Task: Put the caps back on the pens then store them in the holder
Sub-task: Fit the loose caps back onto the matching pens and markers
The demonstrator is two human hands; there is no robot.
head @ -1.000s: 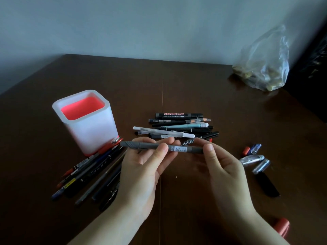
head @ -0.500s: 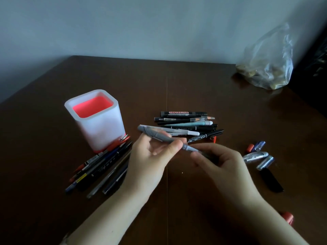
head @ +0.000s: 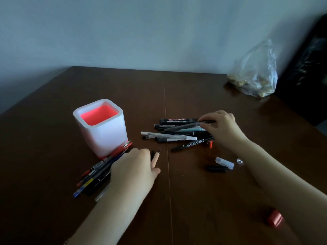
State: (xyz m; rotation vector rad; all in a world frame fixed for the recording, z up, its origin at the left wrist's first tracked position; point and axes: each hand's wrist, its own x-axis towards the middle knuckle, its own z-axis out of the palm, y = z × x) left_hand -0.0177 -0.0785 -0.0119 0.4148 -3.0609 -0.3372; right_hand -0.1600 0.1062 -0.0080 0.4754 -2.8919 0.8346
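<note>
A dark brown tabletop meets a pale wall. The right grip pinches one end of a grey pen with curled fingers. The pen slants out to the grip's left, over a pile of pens lying just beneath it. A whiteboard marker lies at the far edge of that pile. Nearer than the right grip, beside its forearm, lie a clear cap and a black cap; a red cap sits nearer still. The left grip lies palm down on the end of a bundle of pens, one finger stretched forward. I cannot tell whether it holds anything. The holder, white with a red inside, stands upright just beyond and left of the left grip, against the bundle. A plastic bag sits well beyond the right grip.
</note>
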